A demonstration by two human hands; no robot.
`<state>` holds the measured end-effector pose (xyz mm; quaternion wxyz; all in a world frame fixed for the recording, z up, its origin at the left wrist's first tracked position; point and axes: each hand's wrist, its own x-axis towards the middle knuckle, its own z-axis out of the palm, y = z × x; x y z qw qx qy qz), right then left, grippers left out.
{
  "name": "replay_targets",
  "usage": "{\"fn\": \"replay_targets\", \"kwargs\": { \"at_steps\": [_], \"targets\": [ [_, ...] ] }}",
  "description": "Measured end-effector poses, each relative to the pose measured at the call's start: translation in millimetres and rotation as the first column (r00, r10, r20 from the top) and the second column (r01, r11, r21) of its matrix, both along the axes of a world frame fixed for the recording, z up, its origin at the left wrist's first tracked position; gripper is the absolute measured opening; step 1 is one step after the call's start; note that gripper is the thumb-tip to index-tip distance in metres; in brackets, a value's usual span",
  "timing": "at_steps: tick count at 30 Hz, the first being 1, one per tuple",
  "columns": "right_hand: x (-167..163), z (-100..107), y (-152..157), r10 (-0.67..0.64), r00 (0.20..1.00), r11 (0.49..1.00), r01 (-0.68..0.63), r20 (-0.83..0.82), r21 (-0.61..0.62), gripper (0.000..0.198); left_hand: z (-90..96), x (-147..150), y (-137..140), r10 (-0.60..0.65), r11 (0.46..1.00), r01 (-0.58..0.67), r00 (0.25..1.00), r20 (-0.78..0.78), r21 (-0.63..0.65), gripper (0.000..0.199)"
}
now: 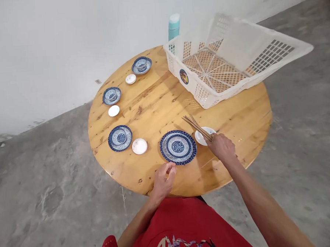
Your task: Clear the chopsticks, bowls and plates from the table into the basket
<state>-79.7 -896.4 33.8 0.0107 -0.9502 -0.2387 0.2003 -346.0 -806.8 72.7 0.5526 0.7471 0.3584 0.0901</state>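
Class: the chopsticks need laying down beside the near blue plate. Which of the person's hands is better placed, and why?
Probably the right hand: it already grips the chopsticks, over the small white dish right of the blue plate. The left hand is at the plate's near rim.

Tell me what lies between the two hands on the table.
In the head view, the blue plate lies between the left hand, at its near rim, and the right hand, which holds chopsticks over a small white dish.
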Motion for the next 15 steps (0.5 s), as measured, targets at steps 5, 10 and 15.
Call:
{"fn": "replay_targets", "kwargs": {
  "at_steps": [5, 10, 15],
  "targets": [
    [9, -4, 9, 0.107, 0.993, 0.994, -0.108, -0.048, -0.016, 0.042, 6.2, 12, -12, 0.042, 0.999, -0.043, 0.999, 0.009, 0.008, 0.031],
    [11, 4, 4, 0.019, 0.996, 0.993, -0.008, -0.091, 0.115, 0.034, 16.1, 26, -15, 0.058, 0.998, -0.059, 0.997, 0.059, 0.02, 0.03],
    [-2, 26, -24, -0.024, 0.842, 0.677, 0.41, -0.539, 0.611, 0.047, 22.1, 45, -19, 0.025, 1.0, -0.026, 0.996, 0.088, 0.014, 0.03]
  ]
}}
